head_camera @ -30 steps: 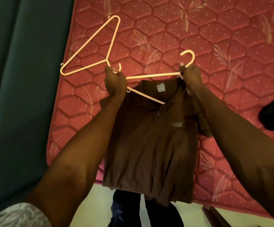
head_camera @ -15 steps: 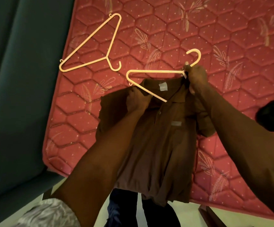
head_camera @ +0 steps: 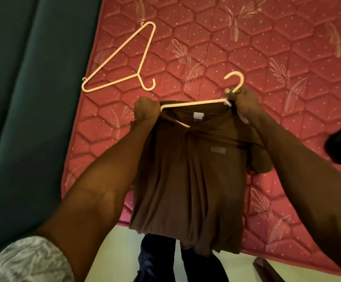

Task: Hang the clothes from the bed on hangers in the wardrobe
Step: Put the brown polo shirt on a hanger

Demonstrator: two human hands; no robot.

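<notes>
the left hand point(head_camera: 146, 109) and right hand point(head_camera: 245, 102) are grasping the brown shirt point(head_camera: 192, 176) half on its hanger point(head_camera: 196, 102), another hanger point(head_camera: 124, 64) waits on the bed point(head_camera: 267, 47), nothing hung up yet.

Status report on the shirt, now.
Left hand grips brown shirt shoulder. Right hand pinches hanger neck. Hanger half in collar. Nothing blocking.

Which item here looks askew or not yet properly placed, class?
The cream plastic hanger sits crooked in the brown polo shirt: one arm is tucked inside the collar, while the other lies outside, bare above the neckline. The shirt hangs bunched.
</notes>
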